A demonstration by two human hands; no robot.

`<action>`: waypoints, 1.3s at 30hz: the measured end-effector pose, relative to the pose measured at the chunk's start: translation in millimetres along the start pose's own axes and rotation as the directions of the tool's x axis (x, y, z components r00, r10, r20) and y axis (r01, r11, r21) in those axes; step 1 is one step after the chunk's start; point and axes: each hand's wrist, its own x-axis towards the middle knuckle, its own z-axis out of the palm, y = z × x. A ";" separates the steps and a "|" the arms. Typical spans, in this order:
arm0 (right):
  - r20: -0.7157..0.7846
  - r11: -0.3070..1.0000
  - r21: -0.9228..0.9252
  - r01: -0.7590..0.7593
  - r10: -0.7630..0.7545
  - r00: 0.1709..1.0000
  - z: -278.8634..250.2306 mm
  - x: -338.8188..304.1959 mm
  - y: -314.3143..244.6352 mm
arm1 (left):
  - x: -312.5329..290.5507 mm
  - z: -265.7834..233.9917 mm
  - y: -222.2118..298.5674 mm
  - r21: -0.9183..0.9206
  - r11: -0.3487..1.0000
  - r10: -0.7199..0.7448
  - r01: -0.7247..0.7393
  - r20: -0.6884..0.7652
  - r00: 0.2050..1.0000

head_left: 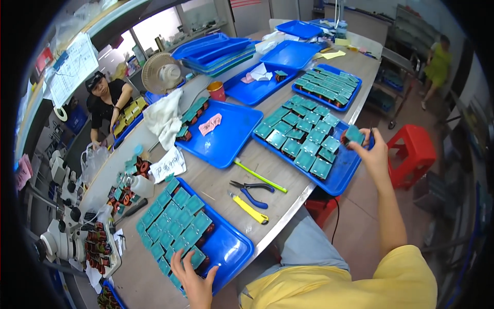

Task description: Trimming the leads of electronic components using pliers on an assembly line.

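My right hand [374, 154] is raised over the right edge of a blue tray [346, 170]. Between its fingers is a small green circuit board [354, 135] with a reddish-brown part under it. Something dark, possibly a tool, also shows by those fingers; its kind is unclear. Rows of similar green boards [303, 129] fill much of that tray. At the lower left, my left hand [194, 280] has its fingers spread at the near end of another blue tray [231, 252]. Its fingertips are beside green boards [175, 221] there; whether they touch one cannot be made out.
Between the trays lie blue-handled pliers [252, 191], a yellow utility knife [248, 207] and a green stick [261, 176]. Further off are a blue tray with pink paper [210, 124], a fan [162, 72] and a seated co-worker [110, 95]. A red stool [411, 154] stands at right.
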 end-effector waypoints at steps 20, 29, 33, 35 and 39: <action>0.181 0.922 -0.237 0.306 -0.268 0.946 39.0 -1.2 50.2 | -10.9 3.4 -24.6 0.177 0.984 -0.002 -0.003 0.024 1.000; 0.427 0.927 -0.132 0.352 -0.267 0.864 42.4 -36.6 33.4 | -8.9 1.5 -14.1 0.221 0.975 0.032 -0.034 0.014 0.999; 0.473 0.921 -0.135 0.365 -0.264 0.840 45.6 -31.7 34.0 | -6.2 5.5 -19.7 0.190 0.981 0.043 -0.039 -0.021 0.999; 0.458 0.917 -0.131 0.377 -0.281 0.843 45.2 -32.2 32.6 | -3.2 7.7 -20.4 0.183 0.983 0.027 -0.020 -0.037 0.999; 0.260 0.873 -0.122 0.473 -0.432 0.864 44.6 -37.7 20.1 | 0.1 9.0 -18.6 0.198 0.980 0.023 -0.006 -0.083 0.996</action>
